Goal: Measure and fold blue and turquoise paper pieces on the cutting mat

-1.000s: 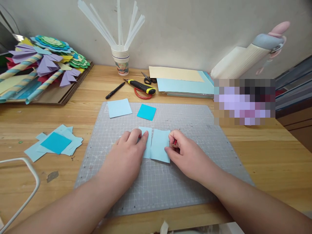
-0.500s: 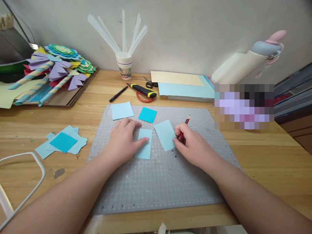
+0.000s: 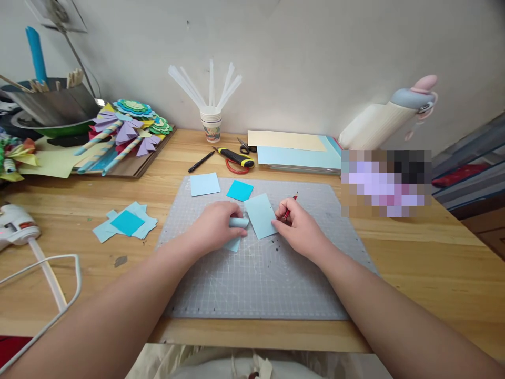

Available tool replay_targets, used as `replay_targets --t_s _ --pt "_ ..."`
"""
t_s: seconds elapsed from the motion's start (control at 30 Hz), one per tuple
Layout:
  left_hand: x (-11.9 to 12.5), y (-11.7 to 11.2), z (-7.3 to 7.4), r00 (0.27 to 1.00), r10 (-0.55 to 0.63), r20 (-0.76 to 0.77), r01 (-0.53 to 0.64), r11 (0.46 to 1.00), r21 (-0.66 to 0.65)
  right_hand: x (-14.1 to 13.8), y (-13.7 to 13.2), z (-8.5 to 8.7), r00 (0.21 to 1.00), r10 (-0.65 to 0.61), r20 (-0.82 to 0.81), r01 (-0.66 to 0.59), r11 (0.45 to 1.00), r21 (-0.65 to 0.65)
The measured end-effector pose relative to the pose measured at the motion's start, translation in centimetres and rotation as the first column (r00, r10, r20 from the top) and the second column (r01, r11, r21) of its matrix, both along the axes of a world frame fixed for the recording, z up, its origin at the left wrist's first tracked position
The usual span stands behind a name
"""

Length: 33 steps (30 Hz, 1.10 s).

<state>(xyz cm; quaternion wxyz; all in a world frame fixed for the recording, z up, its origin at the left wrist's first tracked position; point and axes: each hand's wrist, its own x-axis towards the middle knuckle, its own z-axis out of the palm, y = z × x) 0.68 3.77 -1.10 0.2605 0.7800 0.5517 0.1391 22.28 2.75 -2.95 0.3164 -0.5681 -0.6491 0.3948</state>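
Observation:
My left hand [image 3: 216, 226] is closed on a small light blue paper piece [image 3: 238, 223], its edge curled up between thumb and fingers. Part of that piece is hidden by the hand. My right hand [image 3: 295, 223] grips a red and black pencil [image 3: 288, 211], tip pointing up and away. Its thumb and fingertip are at the right edge of a light blue paper rectangle [image 3: 261, 216], which is tilted on the grey cutting mat [image 3: 268, 289]. Farther back on the mat lie a bright blue paper square [image 3: 240, 190] and a pale blue sheet [image 3: 204, 185].
Left of the mat is a pile of blue paper pieces [image 3: 127, 223], with a white glue gun [image 3: 18, 226] beyond. Behind stand a black pen [image 3: 201, 161], a utility knife [image 3: 235, 157], scissors [image 3: 245, 146], paper cups with strips [image 3: 212, 126], stacked paper [image 3: 298, 158] and paper flowers [image 3: 124, 129].
My left hand has gone from lying spread beside the small light blue piece to gripping and curling it. My right hand still holds the pencil. The camera view has shifted.

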Motion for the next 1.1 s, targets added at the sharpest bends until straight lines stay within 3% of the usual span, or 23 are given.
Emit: replay_targets --t_s 0.1,0.17,0.27,0.37,0.47,0.53,0.6,0.67,0.73,0.83,0.9,0.93,1.0,1.1 --pt "-0.9 -0.4 0.8 0.998 0.057 0.017 -0.057 0.998 -0.009 0.0 0.2 -0.1 0.998 0.007 -0.058 -0.007 1.000 0.004" --pt "-3.0 -0.8 1.5 0.980 0.196 0.024 -0.196 0.980 0.029 -0.1 0.1 -0.2 0.992 0.039 -0.118 -0.040 0.999 -0.007" --pt "-7.7 -1.3 2.3 0.886 0.463 0.012 -0.462 0.881 0.100 -0.5 -0.4 -0.4 0.970 0.123 -0.211 -0.134 0.990 -0.036" --pt "-11.5 -1.8 2.7 0.798 0.603 0.013 -0.595 0.783 0.182 -1.1 -1.1 -0.2 0.938 0.210 -0.274 -0.235 0.970 -0.059" --pt "-11.3 -2.4 2.9 0.780 0.623 0.053 -0.609 0.737 0.294 -1.4 -1.8 0.3 0.912 0.273 -0.305 -0.306 0.950 -0.064" --pt "-8.9 -3.0 2.9 0.829 0.550 0.100 -0.550 0.768 0.328 -1.6 -2.2 0.7 0.901 0.301 -0.312 -0.335 0.940 -0.061" --pt "-5.7 -3.8 3.0 0.922 0.366 0.123 -0.386 0.887 0.254 -1.6 -2.6 1.0 0.889 0.342 -0.305 -0.374 0.926 -0.052" --pt "-3.0 -4.5 3.2 0.964 0.228 0.133 -0.251 0.948 0.194 -1.6 -2.9 1.1 0.879 0.377 -0.292 -0.399 0.917 -0.017" --pt "-1.5 -5.3 3.3 0.965 0.207 0.158 -0.240 0.945 0.223 -1.5 -2.9 0.9 0.896 0.329 -0.298 -0.330 0.943 0.049" --pt "-1.6 -6.6 3.0 0.962 0.211 0.176 -0.269 0.849 0.454 -1.3 -2.4 0.7 0.924 0.116 -0.365 -0.077 0.990 0.120" --pt "-2.2 -7.6 2.3 1.000 0.014 -0.015 0.000 0.747 0.665 -1.2 -2.0 0.6 0.925 0.016 -0.379 0.029 0.993 0.113" --pt "-2.3 -8.0 1.8 0.985 -0.102 -0.137 0.167 0.737 0.655 -1.1 -1.8 0.5 0.929 -0.004 -0.370 0.046 0.993 0.105" --pt "-2.3 -8.8 0.9 0.949 -0.213 -0.231 0.307 0.793 0.527 -1.2 -1.6 0.5 0.940 0.001 -0.342 0.030 0.996 0.087" --pt "-1.7 -9.2 0.3 0.953 -0.218 -0.213 0.286 0.879 0.382 -1.4 -1.8 0.4 0.947 0.058 -0.315 -0.046 0.998 0.048"
